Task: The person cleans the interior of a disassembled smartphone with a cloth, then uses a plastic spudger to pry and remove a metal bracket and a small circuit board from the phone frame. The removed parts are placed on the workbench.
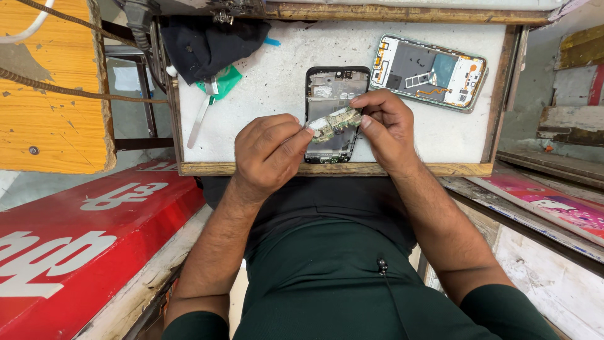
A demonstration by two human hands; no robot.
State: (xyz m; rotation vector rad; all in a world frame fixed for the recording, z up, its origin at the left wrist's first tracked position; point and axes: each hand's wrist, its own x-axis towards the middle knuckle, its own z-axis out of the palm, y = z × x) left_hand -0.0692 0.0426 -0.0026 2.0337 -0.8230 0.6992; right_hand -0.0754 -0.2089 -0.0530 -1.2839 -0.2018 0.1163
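Circuit board (335, 121), long axis running left to right, is pinched at each end by left hand (270, 151) and right hand (385, 126) fingers, above the opened phone frame (332, 94) on the white surface (264, 69).

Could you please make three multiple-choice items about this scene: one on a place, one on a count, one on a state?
1. Where does the second opened phone lie on the white tray?
A. far right corner
B. near left corner
C. under the dark cloth

2. How many opened phones are on the tray?
A. one
B. two
C. four

3. How is the small circuit board held?
A. it lies flat and untouched
B. by the left hand alone
C. between both hands

Answers:
1 A, it lies tilted at the tray's far right.
2 B, one phone frame lies under the hands, another far right.
3 C, the fingers of the left hand and right hand pinch its two ends above the phone frame.
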